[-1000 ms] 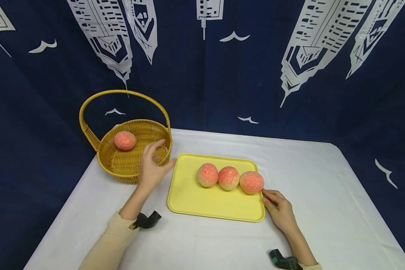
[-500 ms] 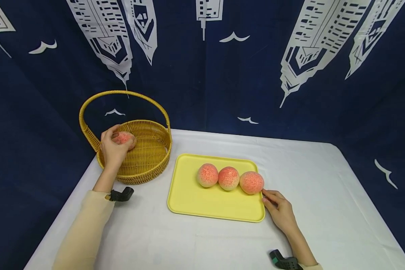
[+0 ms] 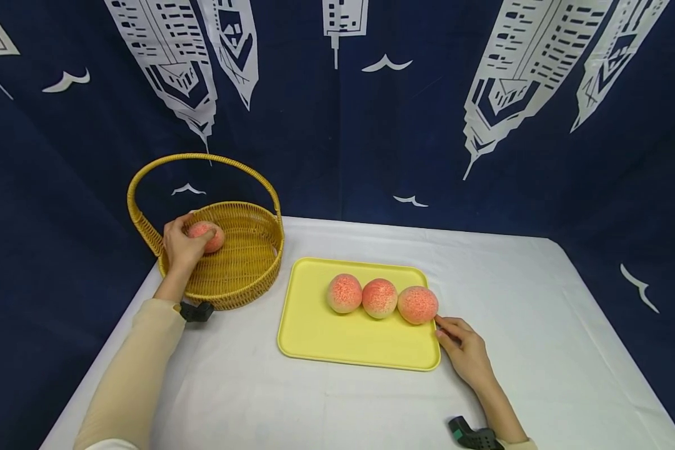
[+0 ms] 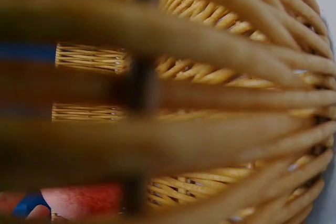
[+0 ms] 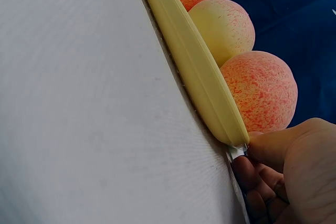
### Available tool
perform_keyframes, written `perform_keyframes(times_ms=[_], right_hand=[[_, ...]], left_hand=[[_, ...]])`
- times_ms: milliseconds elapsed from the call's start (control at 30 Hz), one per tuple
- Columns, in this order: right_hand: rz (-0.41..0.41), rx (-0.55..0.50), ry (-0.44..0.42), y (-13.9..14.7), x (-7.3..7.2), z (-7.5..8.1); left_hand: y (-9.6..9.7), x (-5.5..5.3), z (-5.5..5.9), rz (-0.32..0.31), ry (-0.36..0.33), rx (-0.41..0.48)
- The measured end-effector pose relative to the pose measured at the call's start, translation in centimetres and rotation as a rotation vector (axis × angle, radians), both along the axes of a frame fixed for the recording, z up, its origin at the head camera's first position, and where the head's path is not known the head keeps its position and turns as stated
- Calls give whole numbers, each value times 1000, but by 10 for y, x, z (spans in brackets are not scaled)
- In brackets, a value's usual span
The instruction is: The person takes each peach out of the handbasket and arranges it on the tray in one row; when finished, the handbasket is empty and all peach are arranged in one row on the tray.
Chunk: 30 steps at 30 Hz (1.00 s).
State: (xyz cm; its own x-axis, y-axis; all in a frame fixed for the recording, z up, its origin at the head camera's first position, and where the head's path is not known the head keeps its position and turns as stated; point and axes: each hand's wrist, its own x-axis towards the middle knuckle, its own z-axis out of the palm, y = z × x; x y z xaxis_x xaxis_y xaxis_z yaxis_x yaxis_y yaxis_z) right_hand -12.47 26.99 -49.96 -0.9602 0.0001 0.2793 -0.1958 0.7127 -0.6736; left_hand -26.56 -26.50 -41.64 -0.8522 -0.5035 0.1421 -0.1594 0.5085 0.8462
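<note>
Inside a round wicker basket [image 3: 233, 292], my left hand [image 3: 183, 245] grips a pink peach [image 3: 212, 237] near the left wall. The left wrist view looks through the basket's blurred canes, with part of that peach [image 4: 84, 201] low at the left. Three more peaches lie in a row on a yellow tray [image 3: 349, 340]: a left one [image 3: 344, 294], a middle one [image 3: 379, 299] and a right one [image 3: 418, 305]. My right hand [image 3: 468, 355] pinches the tray's right edge beside the right peach; in the right wrist view its thumb [image 5: 273, 148] meets the tray rim.
The basket's tall arched handle [image 3: 202, 156] rises over its opening. A white cloth [image 3: 292, 406] covers the table, and a dark blue curtain [image 3: 326, 137] with white building prints hangs behind it. The basket stands left of the tray.
My left hand has moved left and away from me, from the basket's right side to the peach inside, and taken hold of it. The right hand stays at the tray.
</note>
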Motion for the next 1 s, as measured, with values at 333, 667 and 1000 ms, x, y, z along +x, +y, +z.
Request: perform_keyframes(times_ms=[333, 667, 1000], right_hand=[[-3, 1, -10, 0, 0, 1], [-16, 11, -29, -1, 0, 4], [-12, 13, -25, -1, 0, 1]], left_hand=[[-3, -3, -2, -44, -124, 7], [-3, -2, -2, -72, -159, 0], [-2, -1, -4, -77, -156, -27]])
